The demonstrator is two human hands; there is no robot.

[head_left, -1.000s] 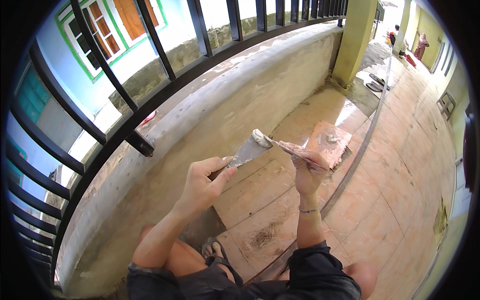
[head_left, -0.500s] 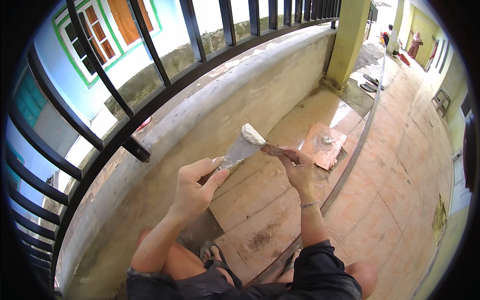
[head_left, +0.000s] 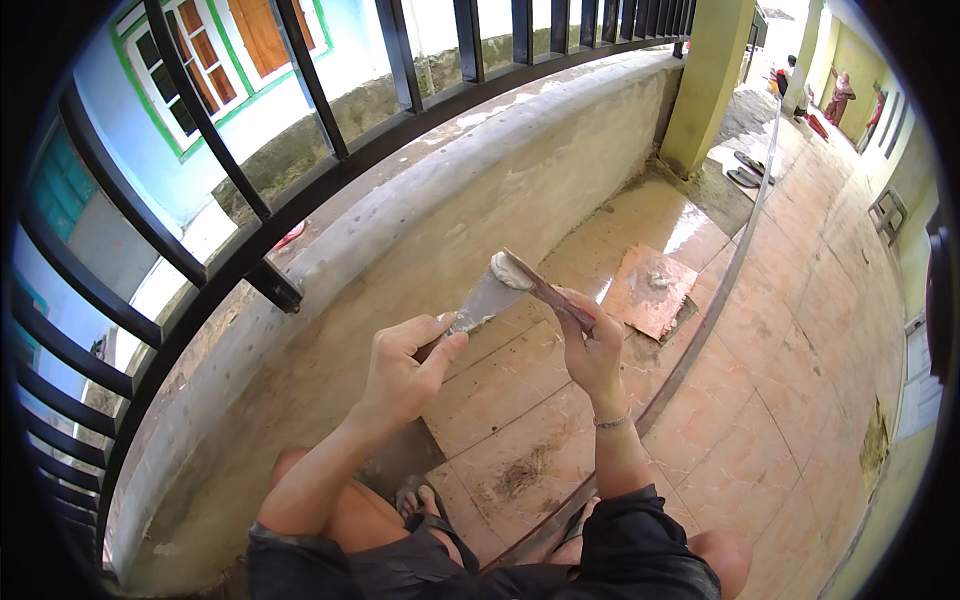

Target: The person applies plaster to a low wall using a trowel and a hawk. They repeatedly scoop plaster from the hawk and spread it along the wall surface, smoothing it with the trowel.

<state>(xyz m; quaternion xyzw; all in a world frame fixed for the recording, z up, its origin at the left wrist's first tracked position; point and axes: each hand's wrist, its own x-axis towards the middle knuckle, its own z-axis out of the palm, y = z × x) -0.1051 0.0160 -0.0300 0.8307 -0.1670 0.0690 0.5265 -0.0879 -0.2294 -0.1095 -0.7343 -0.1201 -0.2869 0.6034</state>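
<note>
My left hand (head_left: 405, 370) is closed on a wide putty knife (head_left: 482, 304), its blade slanting up and away. A lump of white putty (head_left: 506, 272) sits at the blade's far end. In my closed right hand (head_left: 597, 360) is a narrow, flat scraper (head_left: 552, 294) with a reddish-brown, smeared surface, seen nearly edge-on. Its upper end rests against the right side of the putty; how far it touches the blade itself I cannot tell. Beyond my right hand, a square pinkish tile (head_left: 640, 308) lies on the floor with a small dab of putty (head_left: 658, 280) on it.
A low plastered wall (head_left: 400, 240) topped by a black metal railing (head_left: 365, 135) curves along my left. A raised strip (head_left: 690, 350) runs along the tiled floor. A yellow-green pillar (head_left: 708, 90), sandals (head_left: 745, 170) and people (head_left: 840, 97) are farther off.
The scraper in my right hand has tilted up, its end now against the putty. My left hand and the putty knife have shifted slightly right.
</note>
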